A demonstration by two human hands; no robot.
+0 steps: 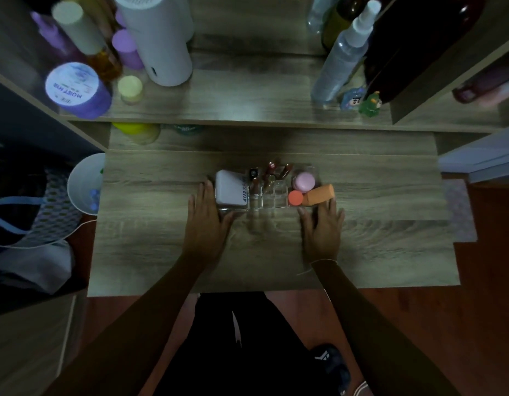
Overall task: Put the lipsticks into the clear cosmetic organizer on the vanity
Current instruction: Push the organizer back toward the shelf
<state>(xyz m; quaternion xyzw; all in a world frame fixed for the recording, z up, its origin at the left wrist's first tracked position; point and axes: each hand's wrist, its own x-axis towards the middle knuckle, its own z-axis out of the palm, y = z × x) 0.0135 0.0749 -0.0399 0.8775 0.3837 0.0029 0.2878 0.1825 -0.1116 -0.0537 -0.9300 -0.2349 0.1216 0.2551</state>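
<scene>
Clear organizer (269, 200) sat mid-desk (390, 252), lipsticks (269, 174) upright in its middle slots. Left hand (207, 221) and right hand (323, 227) lay flat at its near corners, fingers spread, gripping nothing.

Both arms outstretched — left hand (205, 221) and right hand (323, 228) flat, fingers spread

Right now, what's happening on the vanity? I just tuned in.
A person has both hands flat on the wooden vanity top, the left hand at the left end of the clear cosmetic organizer and the right hand at its right end, as if steadying or sliding it. Neither hand holds anything. Several lipsticks already stand in the middle compartments, beside a white compact, a pink case and orange sponges.
</scene>
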